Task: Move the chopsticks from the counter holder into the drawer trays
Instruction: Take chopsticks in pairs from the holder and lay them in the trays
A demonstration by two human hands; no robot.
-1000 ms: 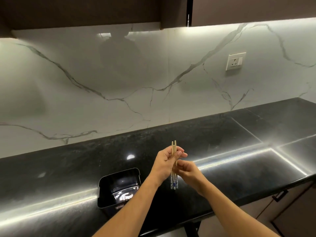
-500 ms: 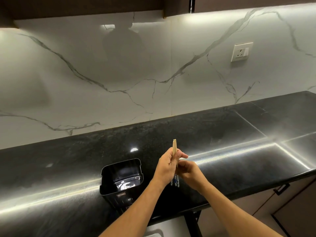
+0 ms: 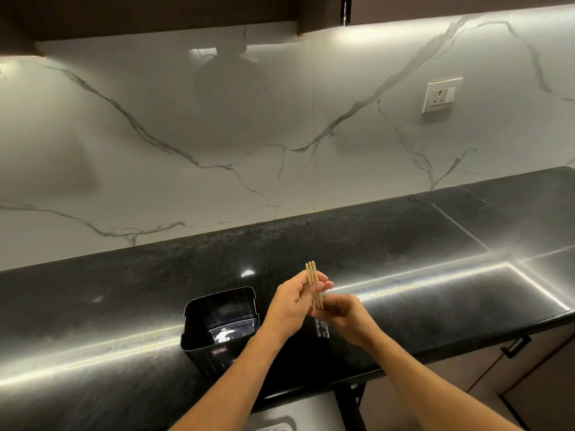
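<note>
Three chopsticks (image 3: 315, 287) in my two hands, left (image 3: 292, 306) and right (image 3: 345, 315); one black holder (image 3: 217, 331) at nine o'clock; one wall socket (image 3: 441, 95).

Chopsticks (image 3: 315, 286) now fanned apart, three tips showing

Black polished worktop (image 3: 404, 259) w/ bright light streaks along front edge. White marble backsplash (image 3: 155, 188), grey veins. Wall socket (image 3: 441, 95) upper right on backsplash. Dark upper cabinets (image 3: 155, 17) above. Cabinet door w/ black handle (image 3: 517, 346) lower right.
</note>
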